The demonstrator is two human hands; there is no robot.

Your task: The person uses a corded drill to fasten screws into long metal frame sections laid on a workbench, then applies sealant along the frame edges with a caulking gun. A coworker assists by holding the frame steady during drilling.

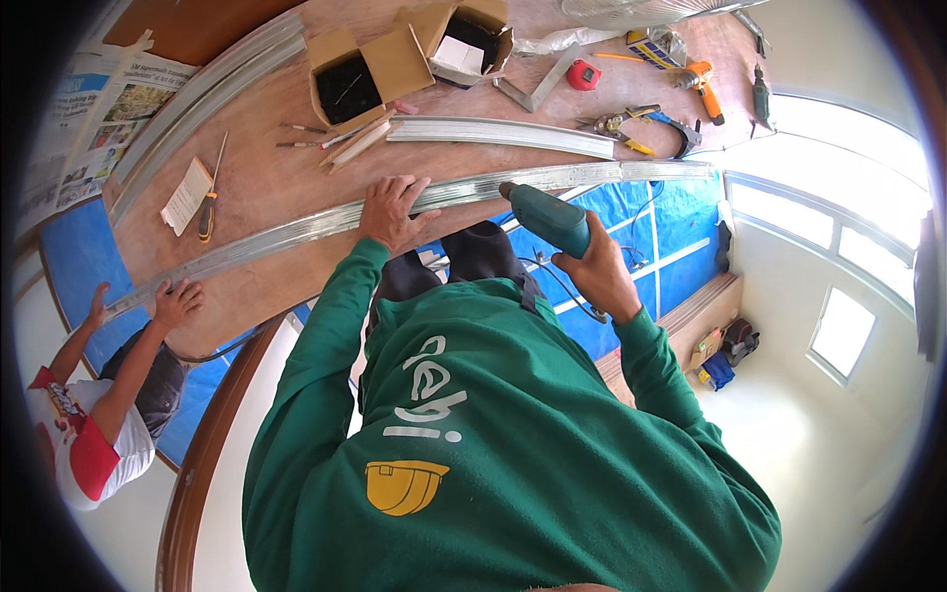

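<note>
drill (548, 219) in grip: a worker in a green sweatshirt (552, 414) has the right hand (604, 271) closed around the tool's handle, its nose pointed at a long metal strip (271, 234) along the near edge of a wooden surface (281, 187). whether the tip touches the metal cannot be told. the left hand (393, 212), open with fingers spread, rests on the strip to the left of the drill. at far left, a co-worker (94, 424) in a red and white shirt has both hands near the strip's left end, one with its palm down by the edge. a shorter metal strip (503, 136) lies just beyond the long one, with pliers (617, 125) at its right end. farther back sit two cardboard boxes (422, 67), a metal square (538, 87), a red tape measure (583, 75) and, at right, an orange power tool (704, 91). at left, a screwdriver (208, 209) lies beside a piece of paper (185, 197). blue sheeting (686, 242) spreads below at right.
</note>
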